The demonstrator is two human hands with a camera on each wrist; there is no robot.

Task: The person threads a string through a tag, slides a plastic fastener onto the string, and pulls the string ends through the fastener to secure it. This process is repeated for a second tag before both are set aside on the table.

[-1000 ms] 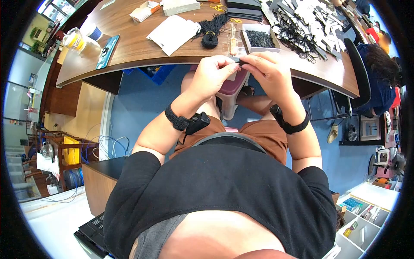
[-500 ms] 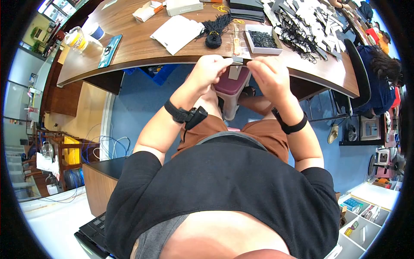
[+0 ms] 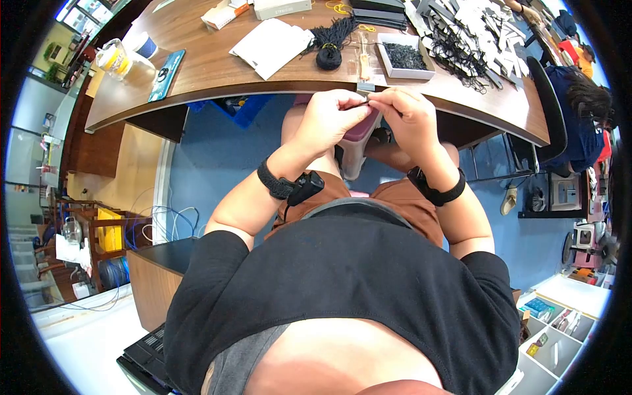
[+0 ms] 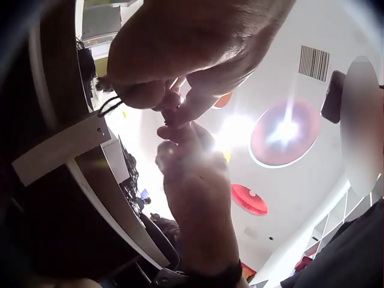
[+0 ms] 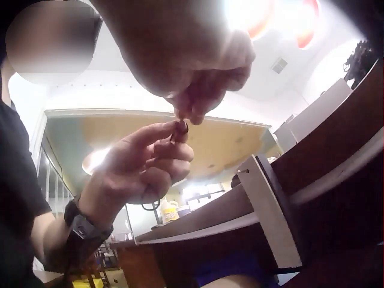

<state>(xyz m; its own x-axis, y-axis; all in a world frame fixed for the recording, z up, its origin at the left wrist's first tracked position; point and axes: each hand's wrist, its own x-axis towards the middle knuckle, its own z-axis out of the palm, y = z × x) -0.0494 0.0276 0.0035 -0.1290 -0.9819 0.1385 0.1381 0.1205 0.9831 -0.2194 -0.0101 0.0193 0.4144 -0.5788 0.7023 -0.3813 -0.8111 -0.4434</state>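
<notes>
Both hands meet at the table's front edge, fingertips nearly together. My left hand pinches a thin black tag string between thumb and forefinger. From the other side, my right hand pinches at the same string with thumb and curled fingers. A small dark end shows between the fingertips in the right wrist view. In the left wrist view a loop of black cord hangs below the left fingers. A pale hang tag with a punched hole is close to that loop.
On the table lie white sheets, a bundle of black strings, a box of small black pieces and a heap of tags. A cup stands left. A pink-lidded bin is below.
The hands came apart half a second ago, with a grey tag at the left fingertips. Now they are together again on the thin black string.
</notes>
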